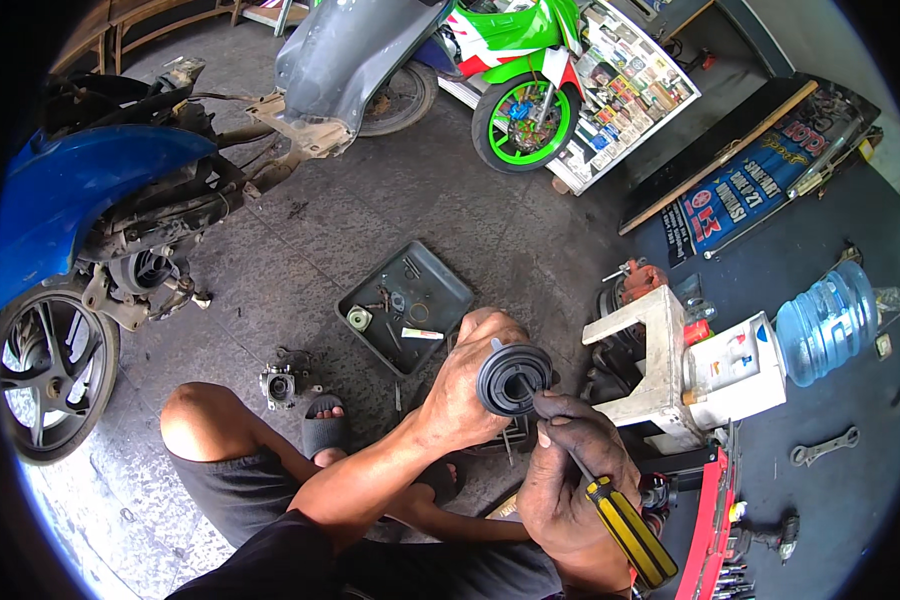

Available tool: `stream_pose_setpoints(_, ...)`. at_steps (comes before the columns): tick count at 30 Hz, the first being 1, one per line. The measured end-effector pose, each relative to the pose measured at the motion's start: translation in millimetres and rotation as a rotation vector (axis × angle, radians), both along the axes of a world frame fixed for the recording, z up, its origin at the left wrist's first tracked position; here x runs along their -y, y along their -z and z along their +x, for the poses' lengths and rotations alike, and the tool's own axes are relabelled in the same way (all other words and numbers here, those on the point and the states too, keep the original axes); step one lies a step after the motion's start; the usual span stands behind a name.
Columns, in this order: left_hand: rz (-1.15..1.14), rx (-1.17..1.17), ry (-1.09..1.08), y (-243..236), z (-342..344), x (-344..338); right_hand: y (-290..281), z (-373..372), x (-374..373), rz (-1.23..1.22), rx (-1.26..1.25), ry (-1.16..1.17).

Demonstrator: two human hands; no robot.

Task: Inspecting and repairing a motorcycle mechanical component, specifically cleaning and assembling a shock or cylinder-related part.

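Note:
My left hand (462,392) is closed around a round black rubber diaphragm (491,397), which has concentric rings and a hollow centre facing me. In my right hand (577,482) is a screwdriver (630,530) with a yellow and black handle. Its shaft runs up between the fingers toward the middle of the diaphragm; whether the tip touches inside is hidden. Past my left hand a dark tray (442,287) lies on the floor with small metal parts, a ring and a small tube in it. A metal carburetor body (278,385) rests on the floor near my sandal.
A blue motorcycle (120,170) stands at the left, a green one (520,50) at the back. On my right are a whitish stool (655,350), a large blue water bottle (828,325), a wrench (825,447), a power drill (785,540) and a red tool case (708,530).

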State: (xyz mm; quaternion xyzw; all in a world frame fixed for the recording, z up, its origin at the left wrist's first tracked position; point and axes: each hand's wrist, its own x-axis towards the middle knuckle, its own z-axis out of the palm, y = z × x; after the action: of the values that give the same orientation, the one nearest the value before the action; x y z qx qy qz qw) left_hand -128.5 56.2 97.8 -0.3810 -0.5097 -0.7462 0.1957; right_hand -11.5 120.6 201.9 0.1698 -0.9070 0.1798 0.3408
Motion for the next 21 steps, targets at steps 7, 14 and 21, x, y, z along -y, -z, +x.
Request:
stream_pose_setpoints(7, -0.004, -0.017, 0.003, 1.6, 1.6, -0.4, -7.4, 2.1, 3.8, 0.024, 0.058, 0.027)
stream_pose_setpoints(14, 0.003, -0.027, 0.001, 1.5, 2.5, -1.3, -10.9, 3.7, 3.5, 0.069, 0.054, 0.032)
stream_pose_setpoints(21, -0.001, -0.049, -0.033, -1.2, 2.8, -1.7, -3.9, 7.0, 3.9, 0.038, -0.01, 0.002)
